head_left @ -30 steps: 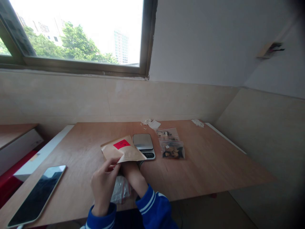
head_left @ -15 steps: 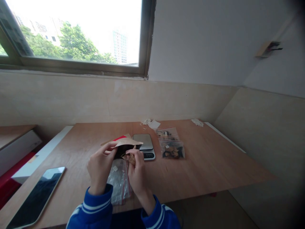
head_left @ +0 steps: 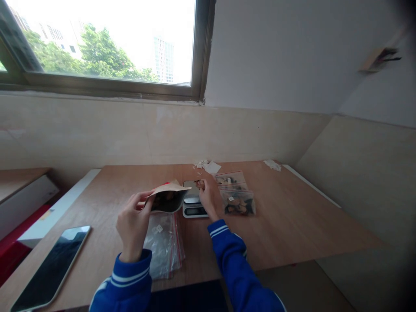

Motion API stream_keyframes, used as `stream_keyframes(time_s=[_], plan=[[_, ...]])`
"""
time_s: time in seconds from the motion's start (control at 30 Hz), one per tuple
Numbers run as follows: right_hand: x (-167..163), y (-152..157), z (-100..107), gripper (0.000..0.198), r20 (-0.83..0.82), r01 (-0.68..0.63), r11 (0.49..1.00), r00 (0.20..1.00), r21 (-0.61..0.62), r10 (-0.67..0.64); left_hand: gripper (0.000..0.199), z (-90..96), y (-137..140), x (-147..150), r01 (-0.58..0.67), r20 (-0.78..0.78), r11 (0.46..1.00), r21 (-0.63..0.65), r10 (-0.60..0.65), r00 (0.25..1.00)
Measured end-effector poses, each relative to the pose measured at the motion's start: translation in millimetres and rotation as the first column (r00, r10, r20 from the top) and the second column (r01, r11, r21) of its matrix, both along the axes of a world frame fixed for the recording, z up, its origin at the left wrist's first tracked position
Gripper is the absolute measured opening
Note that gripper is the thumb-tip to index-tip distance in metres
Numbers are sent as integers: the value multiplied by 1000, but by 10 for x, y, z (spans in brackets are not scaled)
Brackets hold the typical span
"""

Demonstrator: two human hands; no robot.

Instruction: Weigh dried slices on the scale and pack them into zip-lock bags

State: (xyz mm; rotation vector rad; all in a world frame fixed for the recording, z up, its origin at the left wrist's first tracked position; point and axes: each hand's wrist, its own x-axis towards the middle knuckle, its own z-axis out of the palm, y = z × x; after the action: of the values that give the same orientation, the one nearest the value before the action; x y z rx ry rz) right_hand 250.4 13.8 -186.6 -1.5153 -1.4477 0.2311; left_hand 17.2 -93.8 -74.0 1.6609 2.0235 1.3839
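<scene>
My left hand (head_left: 134, 223) grips the left edge of a brown paper pouch (head_left: 172, 189), whose mouth gapes toward me with brown pieces in its dark inside. Over the plate of a small digital scale (head_left: 191, 200), my right hand (head_left: 210, 197) is closed on a few brown dried pieces (head_left: 199, 184) that look like dried mushroom. Whether they touch the plate I cannot tell. Flat clear zip bags (head_left: 159, 249) with red seal lines lie below the pouch. Two filled zip bags (head_left: 239, 203) of dark and brown pieces rest to the right of the scale.
A large tablet or phone (head_left: 53, 266) lies at the table's left. White paper scraps (head_left: 211, 167) are behind the scale, with another crumpled scrap (head_left: 272, 165) at the back right. The wooden table (head_left: 292, 225) meets a tiled wall below a window.
My right hand has come out of the pouch's mouth and moved right to above the scale, carrying brown pieces. My left hand still holds the pouch, now tipped a little more open.
</scene>
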Motion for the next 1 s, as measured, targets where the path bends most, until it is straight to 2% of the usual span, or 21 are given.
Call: stream_keyframes(time_s=[0.13, 0.23, 0.33, 0.5, 0.6, 0.67, 0.83, 1.0], plan=[[10, 107, -33, 29, 391, -9, 989, 918, -145, 66, 21, -4, -5, -43, -7, -7, 1000, -13, 7, 1000], [-5, 52, -90, 24, 494, 13, 982, 866, -188, 83, 21, 2, 0, -40, -26, -13, 999, -23, 26, 1000], [-17, -24, -159, 26, 442, -1, 987, 894, -159, 72, 20, 8, 5, -8, -41, -17, 999, -32, 41, 999], [39, -114, -182, 30, 255, -38, 999, 966, -16, 41, 20, 5, -3, 11, -47, -31, 998, -44, 46, 998], [106, -149, -159, 27, 159, 44, 996, 986, 80, -57, 21, -9, -11, -8, -50, -33, 998, -43, 49, 998], [138, -165, -166, 24, 152, 98, 990, 982, 100, -112, 21, -22, -15, -18, -49, -34, 998, -36, 48, 998], [154, -173, -275, 20, 270, 166, 986, 950, -12, -157, 20, -47, -21, -25, -42, -43, 998, -39, 40, 998], [163, -160, -290, 21, 344, 110, 986, 937, -127, -61, 19, -55, -24, -36, -25, -35, 999, -46, 24, 999]])
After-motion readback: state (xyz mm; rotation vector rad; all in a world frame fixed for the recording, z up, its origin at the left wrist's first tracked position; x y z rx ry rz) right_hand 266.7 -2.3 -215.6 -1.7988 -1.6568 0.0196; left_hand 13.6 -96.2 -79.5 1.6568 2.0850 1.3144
